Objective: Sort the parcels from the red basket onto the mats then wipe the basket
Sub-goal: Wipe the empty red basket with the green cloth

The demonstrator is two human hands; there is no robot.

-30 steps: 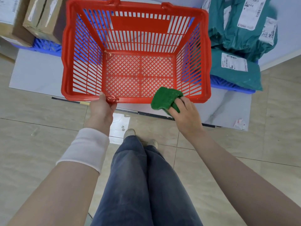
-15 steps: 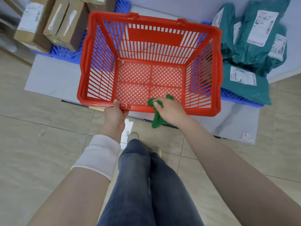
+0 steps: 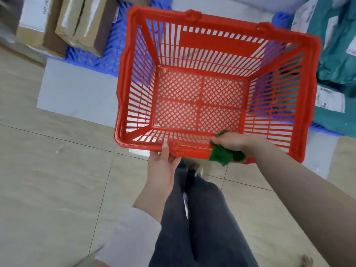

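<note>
Head view: red slatted plastic basket (image 3: 217,41), empty, tilted above tan floor tiles (image 3: 48,180). Left hand (image 3: 163,166) clamped on near rim, thumb over the edge. Right hand (image 3: 237,141) closed around crumpled green cloth (image 3: 221,156), pressed against near rim. Brown cardboard boxes (image 3: 84,26) on blue grid mat (image 3: 113,45) far left; teal plastic mailer parcels (image 3: 337,54) far right.

Your right hand (image 3: 234,141) has moved the green cloth (image 3: 223,155) from above the near rim to pressed over it, draped down its outer face; the basket (image 3: 217,40) now sits rotated and shifted right in view
</note>
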